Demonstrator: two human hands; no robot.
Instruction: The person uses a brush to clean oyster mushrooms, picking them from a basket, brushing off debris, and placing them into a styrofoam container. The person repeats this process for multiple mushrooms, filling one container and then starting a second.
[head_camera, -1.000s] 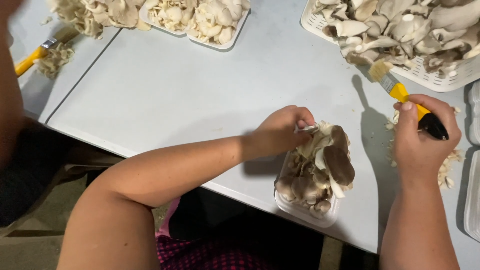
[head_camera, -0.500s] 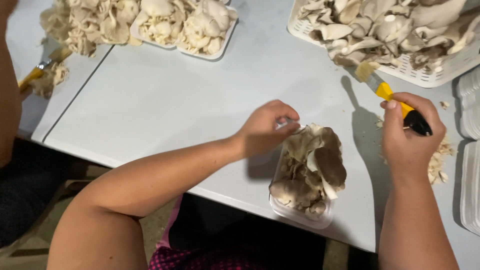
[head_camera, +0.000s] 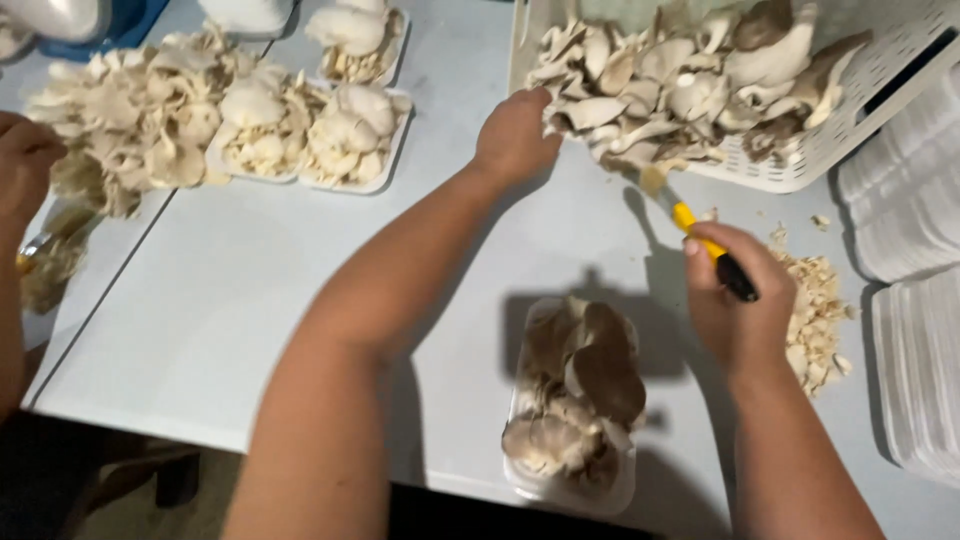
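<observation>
Your right hand (head_camera: 742, 318) has its grip closed around a small knife (head_camera: 706, 250) with a yellow and black handle, the blade angled up toward the white basket (head_camera: 800, 172). Your left hand (head_camera: 512, 138) reaches across the table (head_camera: 250, 300) to the near edge of that basket, fingers curled down onto the heap of oyster mushrooms (head_camera: 690, 80) piled inside; whether they have actually pinched one cannot be made out.

Between your forearms, near the front edge of the table, sits a white tray (head_camera: 570, 490) filled with darker grey-brown mushrooms (head_camera: 585, 385). Just right of your knife hand lies a scatter of pale trimmings (head_camera: 815, 310). Stacked empty white trays (head_camera: 905, 200) stand at the far right, beside the basket.

Across the table, at upper left, filled trays (head_camera: 300, 140) of pale mushrooms sit side by side, with a loose mound of mushrooms (head_camera: 130, 120) just to their left. Another person's hand (head_camera: 25, 165) shows at the left edge, near that mound, well apart from your own hands.
</observation>
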